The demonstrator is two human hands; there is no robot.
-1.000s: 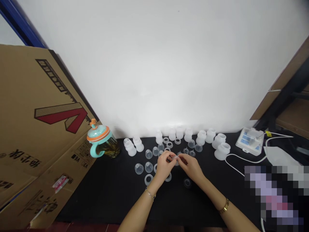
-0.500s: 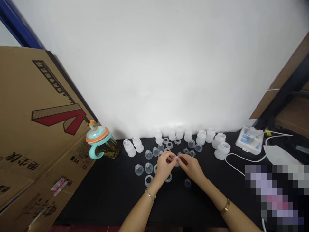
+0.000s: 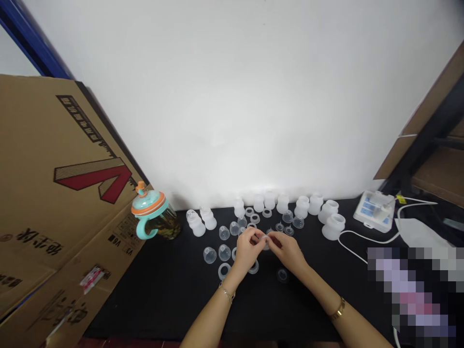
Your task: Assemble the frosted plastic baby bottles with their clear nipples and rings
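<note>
In front of me my left hand and my right hand meet, thumbs and fingertips pinched together. Between them is a small translucent bottle nipple, mostly hidden by the fingers; a ring may surround it, but I cannot tell. Past my right fingers lie loose nipples with flat round bases. Clear domed caps and white collar rings lie around my left hand, some partly covered by it. A clear round piece rests on the black table below my right hand.
White open bottles line the wall side, with two capped baby bottles on the left. A lidded jug stands by a large cardboard box. At right are a plastic case and a white cable.
The view has shifted very slightly. Both hands keep pinching the same small piece in the same place, and the things on the table have not moved.
</note>
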